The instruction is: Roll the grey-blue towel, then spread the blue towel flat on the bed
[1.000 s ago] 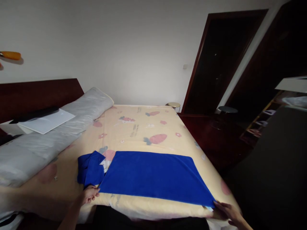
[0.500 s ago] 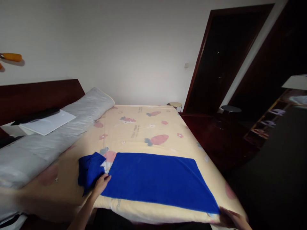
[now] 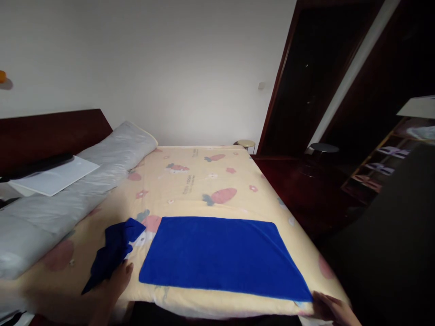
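Observation:
A blue towel lies spread flat on the near part of the bed, a roughly four-sided shape with its near right corner drawn out. At that corner my right hand is closed, thumb and fingertips on the cloth. My left hand is low over the bed, left of the towel and apart from it. It is against a crumpled blue cloth, which lies to its left and beyond it. Its fingers look loosely curled, but dim light and blur hide whether they grip the cloth.
The bed has a cream sheet printed with carrots and flowers. A long grey bedding roll lies on the left, with a white flat item on it. Right of the bed are a dark stool and a shoe rack.
My left hand has moved left and nearer, away from the spread towel's edge. The crumpled cloth has shifted left and stretched out. My right hand stays at the corner.

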`<state>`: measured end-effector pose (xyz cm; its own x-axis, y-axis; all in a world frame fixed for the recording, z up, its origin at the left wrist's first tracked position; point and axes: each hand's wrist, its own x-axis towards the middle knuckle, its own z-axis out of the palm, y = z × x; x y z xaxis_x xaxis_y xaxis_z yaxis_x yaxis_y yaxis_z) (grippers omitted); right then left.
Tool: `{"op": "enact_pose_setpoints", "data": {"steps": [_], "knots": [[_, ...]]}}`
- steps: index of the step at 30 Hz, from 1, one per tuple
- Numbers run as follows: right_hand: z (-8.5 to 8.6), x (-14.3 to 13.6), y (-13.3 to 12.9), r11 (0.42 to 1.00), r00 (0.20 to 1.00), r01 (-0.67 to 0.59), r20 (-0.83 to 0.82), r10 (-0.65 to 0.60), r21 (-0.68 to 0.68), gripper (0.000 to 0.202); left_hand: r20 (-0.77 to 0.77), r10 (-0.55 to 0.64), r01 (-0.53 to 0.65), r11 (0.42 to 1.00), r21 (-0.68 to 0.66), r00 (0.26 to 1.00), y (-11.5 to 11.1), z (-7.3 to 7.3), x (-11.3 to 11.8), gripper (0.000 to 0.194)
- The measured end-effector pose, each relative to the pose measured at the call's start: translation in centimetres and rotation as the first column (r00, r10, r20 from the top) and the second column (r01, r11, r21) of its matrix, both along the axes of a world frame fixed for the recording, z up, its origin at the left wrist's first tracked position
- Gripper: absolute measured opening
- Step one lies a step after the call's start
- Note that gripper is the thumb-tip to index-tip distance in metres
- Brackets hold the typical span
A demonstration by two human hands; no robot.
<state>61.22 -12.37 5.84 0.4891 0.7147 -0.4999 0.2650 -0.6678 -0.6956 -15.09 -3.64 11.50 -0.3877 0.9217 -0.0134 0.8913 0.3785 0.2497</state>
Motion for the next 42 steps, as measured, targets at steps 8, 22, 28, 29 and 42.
{"op": "enact_pose_setpoints", "data": {"steps": [8, 22, 28, 29, 42], "knots": [[6.2, -1.3, 6.0, 0.96, 0.74, -0.215, 0.672, 0.038, 0.182, 0.063, -0.129, -0.179, 0.195, 0.973, 0.124, 0.975, 4.2, 2.1, 5.7, 0.043], [1.2, -33.5, 12.6, 0.542, 0.445, -0.838, 0.647, 0.619, 0.058, 0.059, 0.068, -0.725, 0.724, 0.689, 0.045, 0.686, 4.2, -6.9, 31.5, 0.067], [-0.5, -33.6, 11.4, 0.522, 0.462, -0.85, 0.577, 0.674, 0.071, 0.056, 0.03, -0.744, 0.744, 0.669, 0.017, 0.668, 3.0, -8.6, 31.1, 0.07], [-0.9, -33.4, 11.4, 0.525, 0.466, -0.848, 0.581, 0.667, 0.077, 0.056, 0.022, -0.746, 0.746, 0.665, 0.021, 0.665, 2.9, -8.6, 31.0, 0.071], [-3.3, -32.4, 10.8, 0.531, 0.416, -0.844, 0.717, 0.56, 0.075, 0.073, -0.029, -0.781, 0.781, 0.62, 0.079, 0.623, 2.6, -8.5, 29.4, 0.08]]}}
